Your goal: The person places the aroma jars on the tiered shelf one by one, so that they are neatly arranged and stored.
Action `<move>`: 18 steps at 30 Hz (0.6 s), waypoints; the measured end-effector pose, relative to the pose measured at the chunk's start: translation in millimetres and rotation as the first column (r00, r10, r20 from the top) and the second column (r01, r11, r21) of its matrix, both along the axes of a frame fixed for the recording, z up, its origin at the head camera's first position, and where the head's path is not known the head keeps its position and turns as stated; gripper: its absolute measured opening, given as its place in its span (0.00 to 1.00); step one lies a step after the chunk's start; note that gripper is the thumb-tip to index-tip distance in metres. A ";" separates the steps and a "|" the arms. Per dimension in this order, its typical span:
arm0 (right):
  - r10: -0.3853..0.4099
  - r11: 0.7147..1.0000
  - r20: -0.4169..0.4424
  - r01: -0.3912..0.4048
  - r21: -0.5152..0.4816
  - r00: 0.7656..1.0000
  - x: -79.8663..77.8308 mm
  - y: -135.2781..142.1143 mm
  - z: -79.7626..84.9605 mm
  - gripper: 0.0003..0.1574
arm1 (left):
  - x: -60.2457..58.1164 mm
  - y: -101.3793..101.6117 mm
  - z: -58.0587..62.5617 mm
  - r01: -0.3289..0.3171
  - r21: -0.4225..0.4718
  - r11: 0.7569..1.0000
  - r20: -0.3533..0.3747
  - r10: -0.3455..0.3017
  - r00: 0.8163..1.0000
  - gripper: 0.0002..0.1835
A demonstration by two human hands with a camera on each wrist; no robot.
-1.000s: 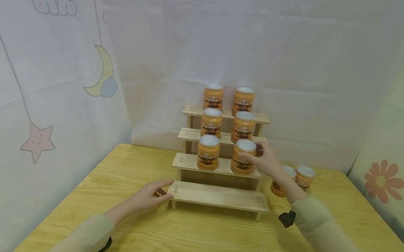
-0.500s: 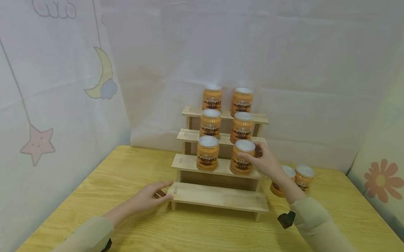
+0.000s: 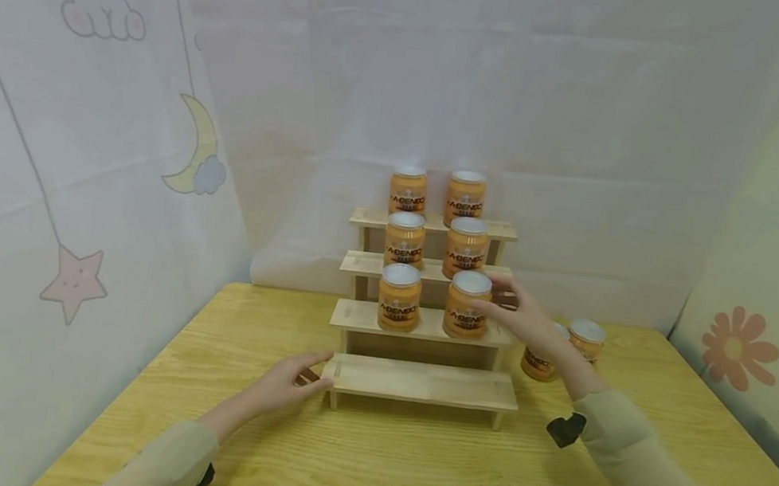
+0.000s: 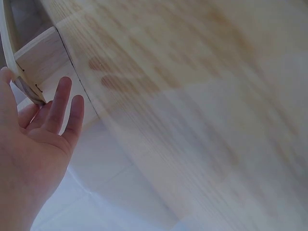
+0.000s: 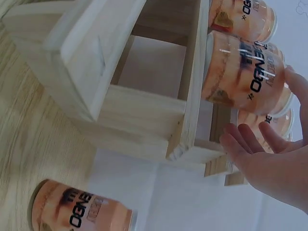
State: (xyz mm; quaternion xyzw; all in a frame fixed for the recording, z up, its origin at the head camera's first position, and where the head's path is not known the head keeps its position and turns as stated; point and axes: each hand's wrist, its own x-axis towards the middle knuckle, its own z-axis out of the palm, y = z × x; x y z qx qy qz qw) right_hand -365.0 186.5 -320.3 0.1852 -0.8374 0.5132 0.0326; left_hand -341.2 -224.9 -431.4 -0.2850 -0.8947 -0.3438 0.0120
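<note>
A stepped wooden display stand [image 3: 420, 381] carries orange cans with silver lids, two on each upper step. At the right end of the third step down stands an upright can [image 3: 466, 306]. My right hand [image 3: 521, 316] is around its right side; in the right wrist view the thumb rests near the lid, and the relaxed fingers [image 5: 234, 139] stand apart from the can. My left hand [image 3: 281, 383] holds the left end of the lowest step between thumb and fingers. In the left wrist view its outer fingers [image 4: 59, 103] stick out loosely.
Two more orange cans stand on the table right of the stand, the nearer can [image 3: 538, 364] partly behind my right forearm and the farther can [image 3: 587, 342] beside it. The wooden table [image 3: 364, 465] reaches to cloth-covered walls [image 3: 589, 137] behind and at both sides.
My right hand has loosened from the can on the third step and drawn slightly to the right. That can stays in place; my left hand remains at the stand's end.
</note>
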 end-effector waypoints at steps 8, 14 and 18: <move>-0.069 0.991 0.024 0.066 0.116 0.997 7.6 24.0 0.4 0.39 | -1.2 -0.2 0.8 0.012 -0.003 1.000 -0.007 -0.012 1.000 0.34; -0.090 0.983 0.004 0.088 0.158 0.996 14.2 40.2 0.2 0.36 | -2.1 -0.5 0.0 0.012 -0.004 1.000 0.003 -0.012 1.000 0.34; -0.112 0.980 -0.008 0.112 0.162 0.994 15.1 51.9 -5.0 0.36 | -2.7 -0.5 -1.5 0.002 -0.011 1.000 0.007 -0.002 1.000 0.34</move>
